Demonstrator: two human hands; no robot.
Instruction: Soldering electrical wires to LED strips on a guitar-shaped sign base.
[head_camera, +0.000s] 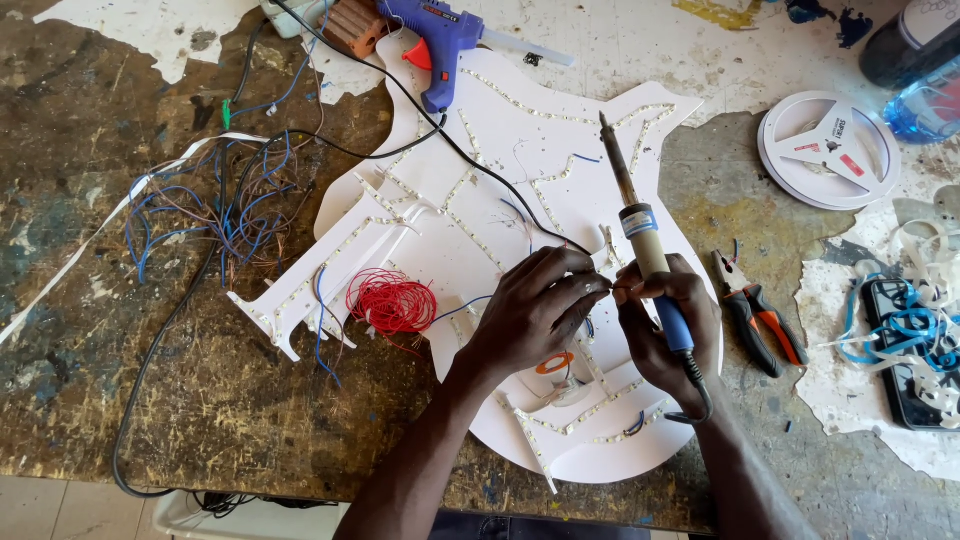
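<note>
The fingers (585, 280) of the left hand (535, 310) were pinched together on something very thin, probably a fine wire end, too small to tell for sure, and met the fingertips of the right hand (665, 325) over the white board (560, 180). The right hand was also closed around the blue handle of a soldering iron (640, 225), whose tip pointed up and away. A wire that thin would likely be light, limp and easily kinked, best held close to its end; the iron looked stiff, to be gripped only by its handle.

At far left lay a tangle of blue wires (215, 205) on the worn table (90, 330), then a red wire coil (392, 302) on the board. A black cable (440, 130) crossed the board toward the hands and could snag. A blue glue gun (435, 45) lay above. Right of the hands were orange-handled pliers (755, 315), an empty white reel (828, 148) and a phone (905, 350) under ribbon scraps.
</note>
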